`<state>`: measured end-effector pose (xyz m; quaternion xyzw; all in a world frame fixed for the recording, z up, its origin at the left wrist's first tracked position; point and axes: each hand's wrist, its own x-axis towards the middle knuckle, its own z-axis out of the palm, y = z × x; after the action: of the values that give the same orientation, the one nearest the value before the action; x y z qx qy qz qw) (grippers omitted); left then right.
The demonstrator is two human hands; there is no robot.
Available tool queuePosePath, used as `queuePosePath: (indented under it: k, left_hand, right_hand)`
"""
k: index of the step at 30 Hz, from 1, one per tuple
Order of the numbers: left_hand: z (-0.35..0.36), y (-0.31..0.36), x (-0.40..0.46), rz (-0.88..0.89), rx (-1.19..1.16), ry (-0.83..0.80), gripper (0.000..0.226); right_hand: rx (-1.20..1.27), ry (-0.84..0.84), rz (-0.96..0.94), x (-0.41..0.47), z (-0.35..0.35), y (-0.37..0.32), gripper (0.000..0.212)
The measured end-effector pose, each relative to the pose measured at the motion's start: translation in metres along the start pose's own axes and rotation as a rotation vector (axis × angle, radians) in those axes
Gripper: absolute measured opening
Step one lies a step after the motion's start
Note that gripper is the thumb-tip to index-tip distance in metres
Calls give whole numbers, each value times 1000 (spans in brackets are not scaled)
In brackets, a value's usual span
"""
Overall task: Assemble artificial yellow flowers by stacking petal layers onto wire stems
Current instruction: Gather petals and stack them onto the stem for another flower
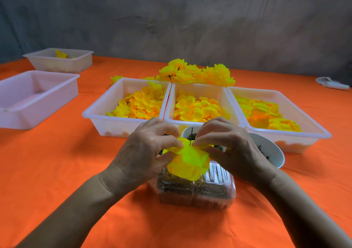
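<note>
Your fingers (172, 142) on both sides are curled in and pinching the top edges of a yellow petal layer (187, 163), thumbs underneath, fingertips on top. Your left hand (146, 152) holds the layer's left side and your right hand (228, 148) its right side, with a thin dark wire stem (191, 136) standing up through the middle between them. You hold the layer above a clear plastic container (196, 190) with brownish contents, which sits on the orange tablecloth (76, 171) close to you. Just behind your hands are two white bowls (270, 150) with small dark pieces in them; the nearer one is mostly hidden by your hands. Beyond those, three white trays sit side by side, touching: the left tray (106, 112), the middle tray (171, 102) and the right tray (312, 125), each filled with loose yellow petals. Behind the trays lies a pile of finished yellow flowers (198, 73). Off to your left are two more white trays (38, 99), well apart from the rest, the farther one holding a few yellow pieces. At the far right edge lies a pale object (331, 83), too unclear to tell what it is.
</note>
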<state>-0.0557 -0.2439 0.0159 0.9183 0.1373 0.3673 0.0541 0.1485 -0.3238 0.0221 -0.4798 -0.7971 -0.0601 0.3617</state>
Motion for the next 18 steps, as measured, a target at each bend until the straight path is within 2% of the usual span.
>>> queuePosePath:
  k: [8,18]
  left_hand:
    - [1,-4,5,5,2,67,10]
    - [11,-12,6,-3,-14,24,6]
  right_hand:
    - [-27,39,-10,1,-1,-1,12]
    - [-57,-55,-31,0,0,-6,13]
